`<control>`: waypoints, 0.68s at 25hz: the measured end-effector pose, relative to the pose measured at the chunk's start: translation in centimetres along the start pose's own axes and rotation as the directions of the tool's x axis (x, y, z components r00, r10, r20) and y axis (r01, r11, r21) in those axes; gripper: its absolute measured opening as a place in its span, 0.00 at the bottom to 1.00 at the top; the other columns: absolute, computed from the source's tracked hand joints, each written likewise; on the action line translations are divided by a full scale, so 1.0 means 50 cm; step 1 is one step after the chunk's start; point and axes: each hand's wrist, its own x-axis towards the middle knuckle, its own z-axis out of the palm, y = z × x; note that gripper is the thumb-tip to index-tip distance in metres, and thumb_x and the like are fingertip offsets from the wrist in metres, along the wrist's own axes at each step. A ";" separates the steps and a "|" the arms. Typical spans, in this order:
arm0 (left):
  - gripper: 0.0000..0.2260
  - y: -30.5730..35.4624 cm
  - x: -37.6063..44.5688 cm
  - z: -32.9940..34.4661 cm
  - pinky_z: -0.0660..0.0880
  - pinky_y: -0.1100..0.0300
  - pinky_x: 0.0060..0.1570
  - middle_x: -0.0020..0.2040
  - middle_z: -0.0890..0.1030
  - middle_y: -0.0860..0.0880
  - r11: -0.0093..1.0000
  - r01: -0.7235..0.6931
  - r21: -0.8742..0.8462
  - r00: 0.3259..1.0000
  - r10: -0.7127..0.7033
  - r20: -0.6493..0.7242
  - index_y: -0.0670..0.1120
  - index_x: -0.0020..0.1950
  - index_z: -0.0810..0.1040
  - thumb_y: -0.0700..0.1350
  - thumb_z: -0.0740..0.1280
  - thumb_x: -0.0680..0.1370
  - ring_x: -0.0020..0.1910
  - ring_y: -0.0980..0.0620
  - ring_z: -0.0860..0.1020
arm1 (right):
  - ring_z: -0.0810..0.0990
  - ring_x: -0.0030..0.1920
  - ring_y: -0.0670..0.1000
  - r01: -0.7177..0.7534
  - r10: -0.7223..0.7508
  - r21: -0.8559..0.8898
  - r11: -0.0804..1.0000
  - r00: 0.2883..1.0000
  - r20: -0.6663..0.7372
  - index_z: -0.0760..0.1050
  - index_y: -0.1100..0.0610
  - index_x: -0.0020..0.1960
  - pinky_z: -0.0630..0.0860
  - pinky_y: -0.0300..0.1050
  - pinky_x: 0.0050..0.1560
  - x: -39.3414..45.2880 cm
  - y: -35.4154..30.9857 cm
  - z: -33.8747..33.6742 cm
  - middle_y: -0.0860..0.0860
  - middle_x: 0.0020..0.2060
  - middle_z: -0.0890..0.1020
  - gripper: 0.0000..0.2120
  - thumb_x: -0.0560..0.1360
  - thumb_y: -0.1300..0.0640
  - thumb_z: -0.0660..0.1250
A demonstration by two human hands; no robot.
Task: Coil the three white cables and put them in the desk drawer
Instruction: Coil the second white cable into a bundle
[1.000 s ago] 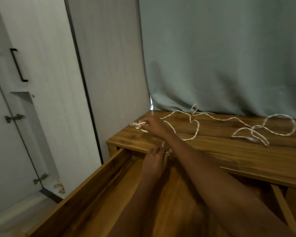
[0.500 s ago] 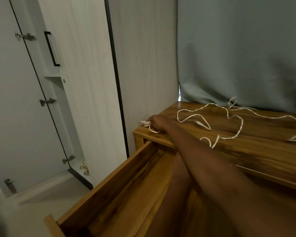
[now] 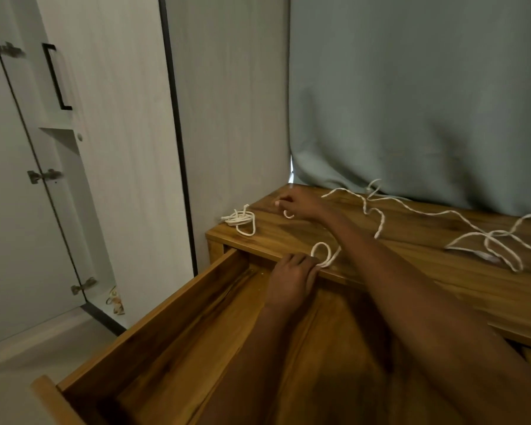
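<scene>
The open wooden desk drawer (image 3: 154, 338) was seen nearest. At the desk's front edge, a small loop of white cable (image 3: 323, 253) was pinched by the left hand (image 3: 292, 279). Farther back, another white cable (image 3: 369, 207) was held in the curled fingers of the right hand (image 3: 298, 205) — its length trailing across the wooden desk top (image 3: 426, 271). A coiled white cable bundle (image 3: 241, 219) lay at the far left corner.
</scene>
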 end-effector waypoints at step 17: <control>0.06 0.082 0.054 -0.083 0.81 0.56 0.43 0.44 0.85 0.44 0.319 0.568 -0.758 0.763 -0.550 0.340 0.42 0.52 0.77 0.44 0.64 0.82 0.45 0.44 0.84 | 0.78 0.54 0.51 0.154 -0.207 -0.345 0.926 0.971 -0.123 0.82 0.51 0.59 0.69 0.44 0.51 -0.345 0.141 0.024 0.49 0.52 0.84 0.15 0.81 0.45 0.64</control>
